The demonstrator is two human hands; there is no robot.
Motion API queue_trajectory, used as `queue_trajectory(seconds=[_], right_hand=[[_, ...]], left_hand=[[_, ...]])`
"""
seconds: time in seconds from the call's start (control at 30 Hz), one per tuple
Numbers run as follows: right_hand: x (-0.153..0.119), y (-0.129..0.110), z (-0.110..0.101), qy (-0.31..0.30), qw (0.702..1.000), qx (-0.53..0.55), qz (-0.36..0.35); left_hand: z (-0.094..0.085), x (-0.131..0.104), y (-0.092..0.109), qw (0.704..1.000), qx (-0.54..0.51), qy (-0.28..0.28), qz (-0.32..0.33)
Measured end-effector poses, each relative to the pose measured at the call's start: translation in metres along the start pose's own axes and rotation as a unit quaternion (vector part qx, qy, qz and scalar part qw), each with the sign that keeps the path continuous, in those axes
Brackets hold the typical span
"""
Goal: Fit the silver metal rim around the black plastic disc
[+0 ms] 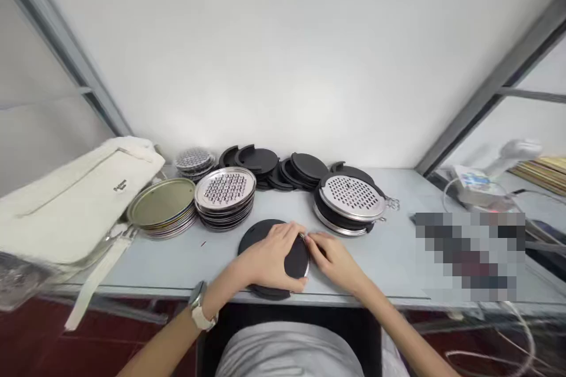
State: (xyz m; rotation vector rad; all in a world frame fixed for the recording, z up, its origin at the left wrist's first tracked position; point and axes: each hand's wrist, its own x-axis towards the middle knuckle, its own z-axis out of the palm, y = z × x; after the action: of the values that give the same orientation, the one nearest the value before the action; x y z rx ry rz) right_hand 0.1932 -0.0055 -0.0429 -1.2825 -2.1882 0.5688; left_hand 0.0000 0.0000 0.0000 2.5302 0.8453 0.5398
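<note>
At the near edge of the grey table [389, 259], right in front of the person, a black round disc [265, 234] lies flat with a second black piece showing under its near rim. The left hand [269, 259] is spread wide and pressed palm-down on the disc, a watch on its wrist, while the right hand [338, 259] meets it at the disc's three o'clock edge, fingers pinched narrow on something small and shiny there; what that piece is cannot be told. By the look of it, a fitting step at the rim is in hand, and finishing it calls for steady pressure from the left and a fine grip from the right. Beyond, at eleven o'clock, stands a stack of perforated metal plates [225, 191], with a stack of plain gold-toned trays [161, 206] left of it and a white bag [75, 200] at ten. At one o'clock sits an assembled stack with a perforated top [351, 197]; loose black discs [283, 168] line the wall.
</note>
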Motion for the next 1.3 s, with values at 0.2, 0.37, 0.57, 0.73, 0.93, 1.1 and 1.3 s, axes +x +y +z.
queue_trajectory(seconds=[0.2, 0.37, 0.57, 0.73, 0.93, 1.1, 1.3], right_hand=[[-0.0002, -0.0031, 0.0003, -0.003, 1.000, 0.025, 0.006], [0.0012, -0.0040, -0.0004, -0.007, 0.999, 0.030, 0.014], [0.0003, -0.0056, -0.0016, -0.002, 0.999, 0.040, 0.017], [0.0005, -0.0063, -0.0022, -0.006, 0.999, 0.040, 0.017], [0.0004, -0.0062, -0.0028, -0.013, 0.999, 0.042, 0.022], [0.0010, -0.0057, -0.0029, -0.010, 0.999, 0.035, 0.027], [0.0021, -0.0070, -0.0036, -0.012, 0.999, 0.035, 0.036]], left_hand=[[0.0037, -0.0010, -0.0008, 1.000, -0.010, 0.008, 0.007], [0.0004, -0.0004, 0.0016, 1.000, -0.019, 0.007, 0.007], [-0.0028, -0.0003, 0.0045, 0.999, -0.035, -0.001, 0.000], [-0.0017, -0.0010, 0.0033, 0.999, -0.039, -0.003, -0.014], [-0.0014, -0.0006, 0.0034, 0.999, -0.046, 0.001, -0.007], [0.0005, -0.0014, 0.0019, 0.999, -0.039, 0.001, -0.013], [0.0033, -0.0017, -0.0013, 0.999, -0.033, 0.004, -0.011]])
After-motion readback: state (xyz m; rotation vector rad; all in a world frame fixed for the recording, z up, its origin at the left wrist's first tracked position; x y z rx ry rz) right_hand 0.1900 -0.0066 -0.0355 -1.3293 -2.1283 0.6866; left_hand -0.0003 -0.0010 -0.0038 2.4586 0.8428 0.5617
